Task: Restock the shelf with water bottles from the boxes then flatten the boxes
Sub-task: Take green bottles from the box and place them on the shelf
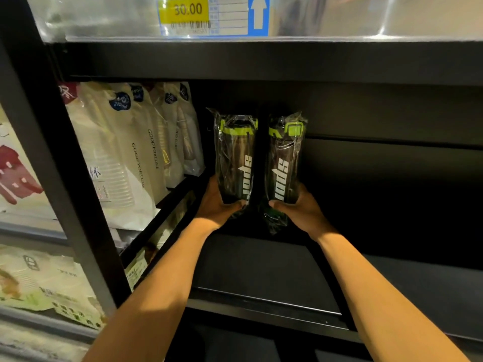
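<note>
deep in the dark bay of the shelf (261, 270), two bottles are held side by side, lids up. the left bottle (235, 158) and the right bottle (285, 158) are black with green lids, each sealed in clear crinkled wrap, with white lettering running up the side. they sit just beside each other with a narrow dark gap between them, both close to upright. loose wrap hangs below the foot of each. whether their bases touch the shelf floor cannot be told, as the hands and shadow cover that part.

the left hand (218, 205) is curled round the foot of the left bottle from the left side, thumb across the front, the other fingers hidden behind. the right hand (300, 210) grips the foot of the right bottle the same way from the right, thumb across the front. both forearms reach in from the lower edge of the view, over the shelf's front lip.

left of the bottles, in the same bay, stands a row of pale bags (125, 158) of cups, upright and packed close. a black post (60, 165) bounds that side, and more packets (39, 283) lie on lower shelving past it. above, on the edge of the next shelf up, a yellow price tag (187, 10) reads 30.00, with a white arrow (258, 14) on blue pointing up beside it.
</note>
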